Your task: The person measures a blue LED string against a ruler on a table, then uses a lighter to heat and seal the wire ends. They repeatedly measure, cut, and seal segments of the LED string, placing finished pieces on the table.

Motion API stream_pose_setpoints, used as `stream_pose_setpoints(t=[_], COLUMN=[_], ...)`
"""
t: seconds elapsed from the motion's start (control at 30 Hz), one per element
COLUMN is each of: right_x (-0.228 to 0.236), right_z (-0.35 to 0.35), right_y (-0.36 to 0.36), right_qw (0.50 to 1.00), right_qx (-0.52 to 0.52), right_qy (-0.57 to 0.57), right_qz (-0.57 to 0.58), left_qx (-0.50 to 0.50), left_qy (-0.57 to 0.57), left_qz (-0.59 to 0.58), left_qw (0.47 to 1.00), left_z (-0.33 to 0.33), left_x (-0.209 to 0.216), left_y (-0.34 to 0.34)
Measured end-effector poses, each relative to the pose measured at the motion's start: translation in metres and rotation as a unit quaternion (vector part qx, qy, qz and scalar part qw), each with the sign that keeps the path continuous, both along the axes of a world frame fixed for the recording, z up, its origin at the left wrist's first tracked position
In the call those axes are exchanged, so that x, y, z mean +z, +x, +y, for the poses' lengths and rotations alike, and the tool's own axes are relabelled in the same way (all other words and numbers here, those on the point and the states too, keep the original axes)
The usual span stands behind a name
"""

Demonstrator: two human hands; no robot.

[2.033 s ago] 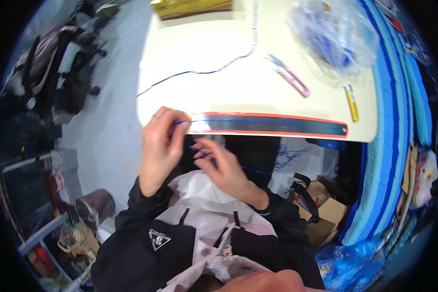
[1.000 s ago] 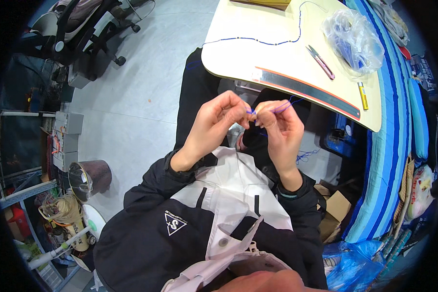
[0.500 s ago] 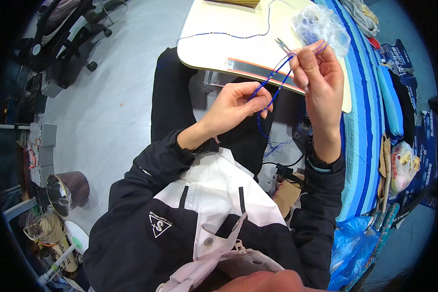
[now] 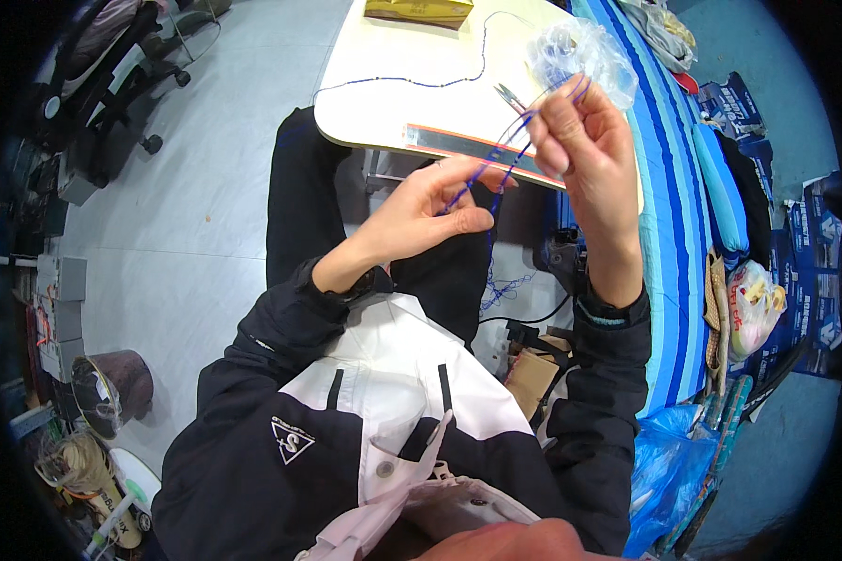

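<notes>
My right hand [image 4: 585,131] is raised above the table's right side, its thumb and fingers pinched on thin blue cord [image 4: 507,168]. Strands of the cord hang in a loop from that pinch down to my left hand [image 4: 421,210]. Thumb and forefinger of the left hand stand apart, with the strands passing across the gap. Below it a loose tangle of blue cord [image 4: 503,292] dangles over the dark gap beside my leg. Just left of my right hand, a pointed metal tool [image 4: 510,98] lies on the table; its other end is hidden.
On the pale table [image 4: 365,117] are a strung blue strand with small beads [image 4: 410,80], a dark orange-edged ruler-like strip [image 4: 449,142], a clear plastic bag [image 4: 589,56] and a yellow box [image 4: 421,11]. A blue-striped bed [image 4: 664,234] runs along the right.
My left thumb and forefinger have parted from their pinch on the cord. The right hand keeps its pinch. The whole view has shifted slightly, bringing more of the yellow box into sight.
</notes>
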State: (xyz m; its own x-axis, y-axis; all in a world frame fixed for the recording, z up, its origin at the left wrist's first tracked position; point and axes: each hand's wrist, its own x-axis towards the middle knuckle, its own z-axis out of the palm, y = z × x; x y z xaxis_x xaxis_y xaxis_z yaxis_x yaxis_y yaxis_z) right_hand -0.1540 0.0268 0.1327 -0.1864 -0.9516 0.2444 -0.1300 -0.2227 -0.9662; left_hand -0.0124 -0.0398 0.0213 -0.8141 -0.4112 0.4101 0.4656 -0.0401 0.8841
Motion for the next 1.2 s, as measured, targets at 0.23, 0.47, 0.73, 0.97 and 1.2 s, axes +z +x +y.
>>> stream_pose_setpoints(t=[0.23, 0.47, 0.73, 0.97, 1.2], right_x=[-0.021, -0.038, -0.052, -0.055, -0.054], right_z=[0.002, 0.001, -0.007, -0.007, -0.008], right_y=[0.009, 0.011, 0.008, 0.009, 0.012], right_qw=[0.997, 0.997, 0.995, 0.992, 0.998], right_qx=[-0.03, -0.015, -0.022, -0.035, -0.016], right_qy=[0.052, 0.045, -0.048, -0.062, -0.037], right_qz=[0.048, 0.053, 0.088, 0.105, 0.046], left_qx=[0.145, 0.256, 0.13, -0.012, 0.01], left_qy=[0.037, -0.03, 0.12, 0.249, 0.211], left_qz=[0.037, 0.005, -0.018, -0.026, -0.03], left_qw=[0.988, 0.966, 0.984, 0.968, 0.977], left_z=[-0.009, -0.011, -0.01, -0.016, -0.014], left_x=[0.012, 0.01, 0.006, 0.003, 0.005], left_y=[0.008, 0.011, 0.011, 0.014, 0.015])
